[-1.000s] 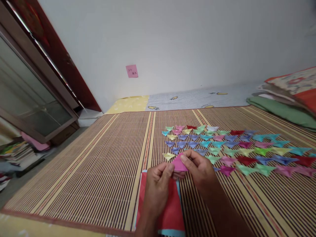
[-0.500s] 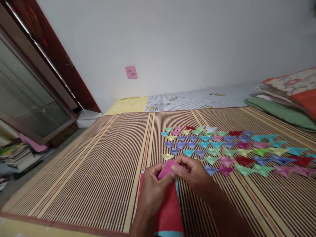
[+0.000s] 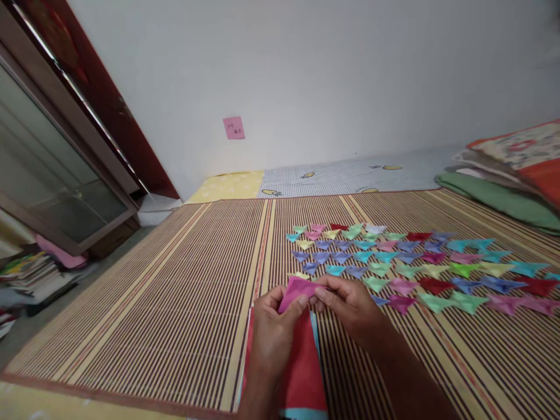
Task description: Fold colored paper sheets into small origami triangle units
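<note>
A small piece of folded pink paper (image 3: 296, 291) is pinched between both of my hands. My left hand (image 3: 275, 326) is closed on its left and lower side, thumb on top. At its right corner the thumb and fingers of my right hand (image 3: 343, 300) grip it. Beneath my hands lies a stack of red paper (image 3: 304, 367) with light blue edges showing, partly hidden by my left forearm. Beyond and to the right, rows of several small folded paper boats (image 3: 402, 304) in many colours rest on the striped mat (image 3: 196, 291).
A pink note (image 3: 234, 128) is stuck on the white wall. Cushions and folded cloth (image 3: 503, 201) are piled at the far right. A glass-fronted cabinet door (image 3: 65, 169) and stacked books (image 3: 30, 280) are at the left, beside the mat's edge.
The pink paper has turned and shows more of a pointed face. My right fingers have slid to its right corner, a little farther from my left hand.
</note>
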